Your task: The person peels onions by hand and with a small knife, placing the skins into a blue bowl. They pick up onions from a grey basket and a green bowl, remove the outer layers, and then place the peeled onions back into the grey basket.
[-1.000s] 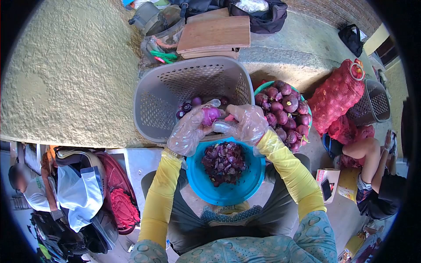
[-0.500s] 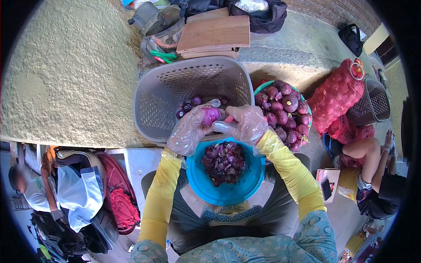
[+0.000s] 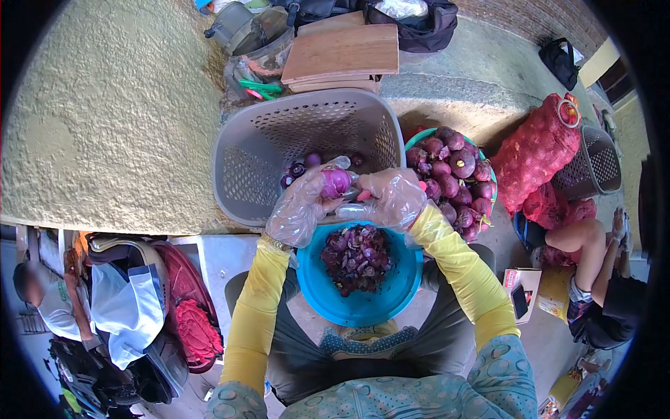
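My left hand (image 3: 301, 207), in a clear plastic glove, is closed round a peeled purple onion (image 3: 336, 183) above the near edge of the grey basket (image 3: 237, 167). Close beside it, my gloved right hand (image 3: 394, 197) grips a small knife with a pinkish-red handle (image 3: 363, 195); its blade is partly hidden at the onion. Several peeled onions (image 3: 313, 160) lie in the basket behind my left hand. Below both hands, a blue basin (image 3: 317, 297) holds purple onion skins (image 3: 356, 260). To the right of my right hand, unpeeled onions (image 3: 462, 164) fill a green-rimmed tub.
A red mesh sack of onions (image 3: 537, 150) leans at the right, near another basket (image 3: 604, 160). Wooden boards (image 3: 342, 52) lie behind the grey basket. A person's bare legs (image 3: 586, 248) show at right; another person (image 3: 52, 300) is at far left. A box holds a phone (image 3: 519, 301).
My right hand has shifted very slightly beside the onion. My left hand still holds the onion in nearly the same place.
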### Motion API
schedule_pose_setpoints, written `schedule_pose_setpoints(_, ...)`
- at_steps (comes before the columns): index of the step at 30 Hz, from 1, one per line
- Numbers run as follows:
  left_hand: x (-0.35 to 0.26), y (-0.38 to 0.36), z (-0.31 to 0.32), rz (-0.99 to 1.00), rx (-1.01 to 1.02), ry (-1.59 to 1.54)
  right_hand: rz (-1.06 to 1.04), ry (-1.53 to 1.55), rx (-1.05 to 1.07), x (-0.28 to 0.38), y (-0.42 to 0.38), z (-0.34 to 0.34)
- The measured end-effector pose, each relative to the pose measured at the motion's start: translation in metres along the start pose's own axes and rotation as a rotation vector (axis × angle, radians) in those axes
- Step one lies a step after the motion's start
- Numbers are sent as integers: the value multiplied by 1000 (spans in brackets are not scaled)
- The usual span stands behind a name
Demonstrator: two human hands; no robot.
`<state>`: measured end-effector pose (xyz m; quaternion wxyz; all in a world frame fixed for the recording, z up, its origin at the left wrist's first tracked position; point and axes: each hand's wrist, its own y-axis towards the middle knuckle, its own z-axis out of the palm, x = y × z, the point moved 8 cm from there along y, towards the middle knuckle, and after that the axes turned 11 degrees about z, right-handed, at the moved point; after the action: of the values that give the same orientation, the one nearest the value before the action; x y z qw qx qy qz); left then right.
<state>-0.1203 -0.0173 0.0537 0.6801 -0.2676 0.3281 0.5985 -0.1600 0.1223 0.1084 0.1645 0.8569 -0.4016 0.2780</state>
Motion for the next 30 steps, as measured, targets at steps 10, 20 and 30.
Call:
schedule_pose_setpoints(10,-2,-1,5,0,-14,14,12,23,-167,-3,-2,-8)
schedule_pose_setpoints(20,-2,-1,5,4,18,39,13,36,-126,-3,-2,-3)
schedule_pose_setpoints(30,2,1,1,-33,-19,58,-30,90,-92,-2,-1,2)
